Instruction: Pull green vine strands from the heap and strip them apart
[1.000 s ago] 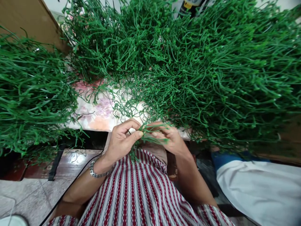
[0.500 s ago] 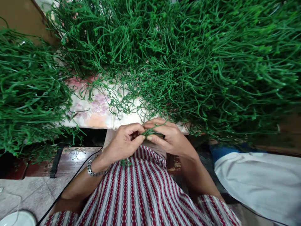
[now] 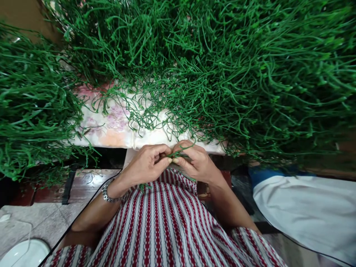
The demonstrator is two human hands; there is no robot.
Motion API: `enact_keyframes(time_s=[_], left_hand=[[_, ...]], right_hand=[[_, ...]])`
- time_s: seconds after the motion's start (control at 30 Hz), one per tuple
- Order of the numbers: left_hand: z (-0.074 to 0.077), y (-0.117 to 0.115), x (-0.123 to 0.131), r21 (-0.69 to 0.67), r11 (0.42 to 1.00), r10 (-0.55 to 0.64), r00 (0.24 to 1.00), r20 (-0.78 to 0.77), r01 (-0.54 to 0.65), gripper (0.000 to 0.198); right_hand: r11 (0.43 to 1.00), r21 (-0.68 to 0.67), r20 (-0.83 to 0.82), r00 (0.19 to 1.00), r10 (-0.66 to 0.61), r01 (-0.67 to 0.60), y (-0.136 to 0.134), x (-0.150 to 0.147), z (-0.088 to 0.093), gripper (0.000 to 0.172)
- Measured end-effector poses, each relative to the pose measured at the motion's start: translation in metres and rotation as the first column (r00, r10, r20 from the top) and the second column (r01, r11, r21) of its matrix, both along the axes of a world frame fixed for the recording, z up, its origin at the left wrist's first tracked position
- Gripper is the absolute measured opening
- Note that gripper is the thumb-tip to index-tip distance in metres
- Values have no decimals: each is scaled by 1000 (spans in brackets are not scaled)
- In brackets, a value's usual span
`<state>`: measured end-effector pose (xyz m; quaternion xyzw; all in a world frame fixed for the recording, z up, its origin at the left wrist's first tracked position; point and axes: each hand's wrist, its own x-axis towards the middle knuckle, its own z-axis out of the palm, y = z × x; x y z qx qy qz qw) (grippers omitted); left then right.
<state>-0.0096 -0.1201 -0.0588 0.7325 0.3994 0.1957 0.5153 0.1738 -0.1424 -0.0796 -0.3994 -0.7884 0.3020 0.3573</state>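
Thin green plastic-looking stems (image 3: 180, 151) are pinched between my two hands just in front of the table edge. My left hand (image 3: 151, 163) is closed, thumb and forefinger pressed together on the stems' left end. Meeting it fingertip to fingertip, my right hand (image 3: 194, 159) is closed on the same stems, and one strand sticks out over its fingers. The exact spot where the fingers grip is partly hidden. Beyond my hands, a large heap of similar green stems (image 3: 222, 85) covers much of the table. Bits of green (image 3: 144, 186) lie on my striped clothing.
A floral tablecloth (image 3: 114, 137) shows between the heap and another green pile (image 3: 33, 107) at left. White cloth (image 3: 306, 211) lies at right. A black cable (image 3: 83, 213) runs past my left arm, and a white round object (image 3: 26, 252) stands on the floor.
My hands stay together at nearly the same place. The fingers of my right hand have shifted slightly around the stems, and the whole view has moved a little.
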Motion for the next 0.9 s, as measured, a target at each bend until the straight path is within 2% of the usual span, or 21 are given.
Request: enact_keyframes(time_s=[0.1,0.17,0.27,0.4,0.53,0.63,0.73,0.9], left_hand=[[1,4,-1,-30,997,-71,997,26,72,17],[2,6,-3,-66,984,-161,985,53,165,23],[5,11,-8,-184,932,-290,947,136,312,27],[6,16,-16,-322,803,-450,865,224,501,30],[5,17,-21,-311,703,-586,769,255,639,29],[5,15,-23,-285,646,-665,705,245,709,28],[8,13,-24,-278,617,-704,674,222,736,28],[14,6,-28,-267,628,-715,678,173,731,27]], right_hand=[[997,43,45,997,67,-69,0,2,0,12],[989,40,50,989,142,-144,1,3,2,13],[954,-14,29,953,301,-300,2,3,7,15],[841,-138,-27,851,524,-523,5,2,10,23],[721,-200,-79,744,664,-664,5,-2,10,32],[649,-217,-130,680,722,-729,5,-5,11,31],[602,-248,-146,644,751,-759,5,-6,14,30],[596,-276,-110,641,759,-754,0,-5,18,35]])
